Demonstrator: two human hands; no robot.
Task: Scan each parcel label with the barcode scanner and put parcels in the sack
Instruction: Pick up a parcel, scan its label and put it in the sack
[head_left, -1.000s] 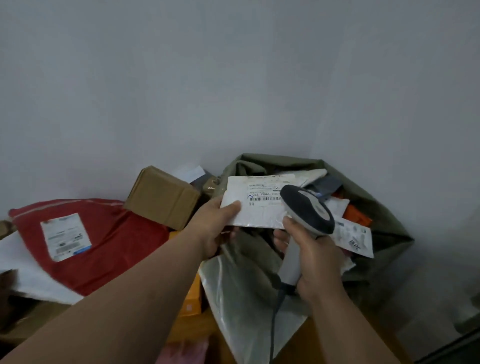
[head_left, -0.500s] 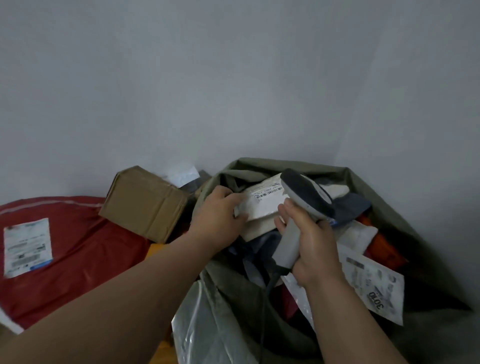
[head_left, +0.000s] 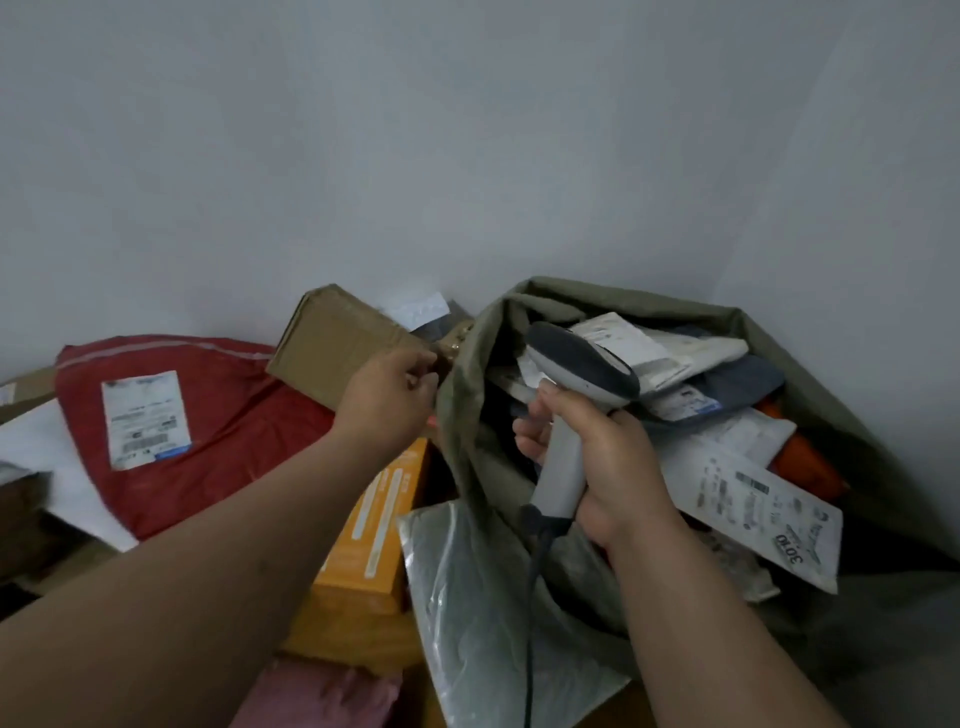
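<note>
Two grey walls (head_left: 467, 156) meet behind sack (head_left: 831, 374).

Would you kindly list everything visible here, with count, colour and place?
olive-green fabric sack: one, right, open, filled with parcels
white labelled flat parcel: one, lying on the sack's right side
brown cardboard box: one, centre, against the wall
red plastic mailer bag: one, left, white label on top
orange cardboard box: one, between the forearms
clear plastic bag: one, bottom centre, beside the sack
pink parcel: one, bottom edge
grey handheld barcode scanner: one, over the sack
left hand: fingers loosely curled, holds nothing, before the brown box
right hand: grips the scanner's handle
</note>
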